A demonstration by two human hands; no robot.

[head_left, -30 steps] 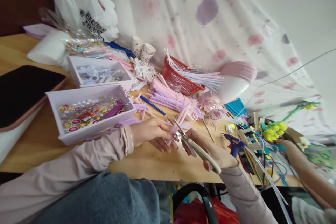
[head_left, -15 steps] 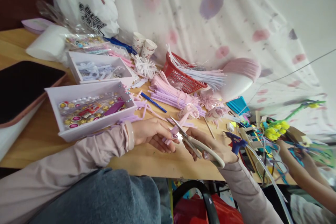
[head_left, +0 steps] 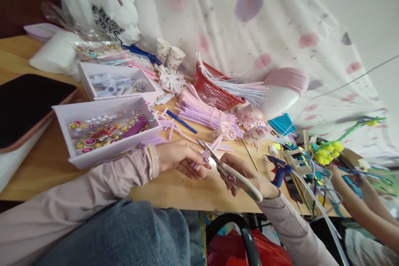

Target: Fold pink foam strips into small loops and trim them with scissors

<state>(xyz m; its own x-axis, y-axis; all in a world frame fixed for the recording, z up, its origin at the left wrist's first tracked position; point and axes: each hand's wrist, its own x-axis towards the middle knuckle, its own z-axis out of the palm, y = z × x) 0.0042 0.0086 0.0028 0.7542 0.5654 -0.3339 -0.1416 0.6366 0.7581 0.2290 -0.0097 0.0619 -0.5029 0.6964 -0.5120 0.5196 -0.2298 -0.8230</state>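
At the paper cup's (head_left: 215, 135) seven o'clock, our left hand (head_left: 182, 158) is pinching pink-lilac pipe cleaners (head_left: 217, 143) slanting toward two o'clock, that hand partly hiding their lower ends. Our right hand (head_left: 246, 172) is gripping scissors (head_left: 249, 189) pointing lengthwise toward ten o'clock, partly covering the handles.

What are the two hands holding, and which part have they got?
The right hand holds the scissors by the handles. The left hand pinches pink fuzzy strips in its fingertips.
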